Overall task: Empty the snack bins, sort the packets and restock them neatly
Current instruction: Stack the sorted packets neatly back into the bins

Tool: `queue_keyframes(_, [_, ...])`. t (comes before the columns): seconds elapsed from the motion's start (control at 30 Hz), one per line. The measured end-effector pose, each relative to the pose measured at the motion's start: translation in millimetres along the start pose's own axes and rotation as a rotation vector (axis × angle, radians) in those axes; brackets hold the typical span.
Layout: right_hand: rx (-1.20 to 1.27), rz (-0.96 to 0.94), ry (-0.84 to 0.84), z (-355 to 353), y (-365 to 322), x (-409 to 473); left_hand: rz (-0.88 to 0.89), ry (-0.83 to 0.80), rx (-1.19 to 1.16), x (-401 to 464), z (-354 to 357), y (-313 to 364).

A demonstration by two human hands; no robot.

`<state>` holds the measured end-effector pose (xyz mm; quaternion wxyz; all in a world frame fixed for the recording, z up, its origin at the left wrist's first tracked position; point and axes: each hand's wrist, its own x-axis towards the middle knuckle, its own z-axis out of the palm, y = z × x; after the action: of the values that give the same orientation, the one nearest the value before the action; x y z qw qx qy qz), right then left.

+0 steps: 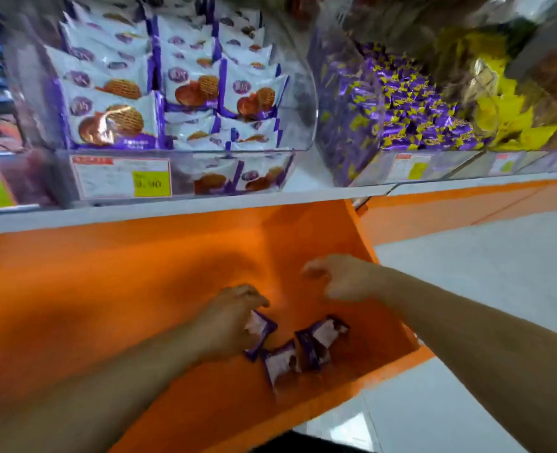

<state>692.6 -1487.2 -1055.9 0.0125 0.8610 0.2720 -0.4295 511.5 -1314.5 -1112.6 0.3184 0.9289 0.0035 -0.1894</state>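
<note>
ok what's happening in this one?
A person is working at a shop's snack shelf. The left hand grips a purple-and-white packet on the orange ledge, where about three more packets lie loose. The right hand hovers above them, fingers loosely curled, holding nothing. Above, the clear bin of biscuit packets is already well filled and fairly tidy, beside a bin of small purple sweets.

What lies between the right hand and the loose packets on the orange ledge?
Nothing: the head view shows only bare orange ledge between the right hand and the loose packets.
</note>
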Motion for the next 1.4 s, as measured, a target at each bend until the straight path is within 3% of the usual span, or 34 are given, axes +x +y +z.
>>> queue_keyframes(0.13, [-0.211, 0.096, -0.275, 39, 33, 43, -0.01, -0.173, 0.11, 32, 60, -27])
queue_keyframes(0.23, [-0.34, 0.107, -0.392, 69, 46, 58, -0.036, -0.13, 0.141, 43, 89, -46])
queue_keyframes(0.57, [-0.399, 0.025, -0.37, 75, 39, 59, -0.111, -0.087, 0.101, 36, 91, -67])
queue_keyframes(0.73, [-0.156, -0.1, -0.19, 34, 0, 37, -0.2, -0.042, -0.047, 0, 61, -87])
queue_keyframes(0.9, [-0.047, -0.213, -0.075, -4, -58, -8, -0.276, 0.182, -0.302, -59, -8, -77])
queue_keyframes(1.2, [0.464, -0.593, 0.255, -43, -172, -147, -0.196, 0.553, -0.729, -189, -153, 12])
queue_keyframes(1.4, [0.61, -0.749, 0.487, -27, -214, -192, -0.165, 0.649, -0.905, -245, -185, 49])
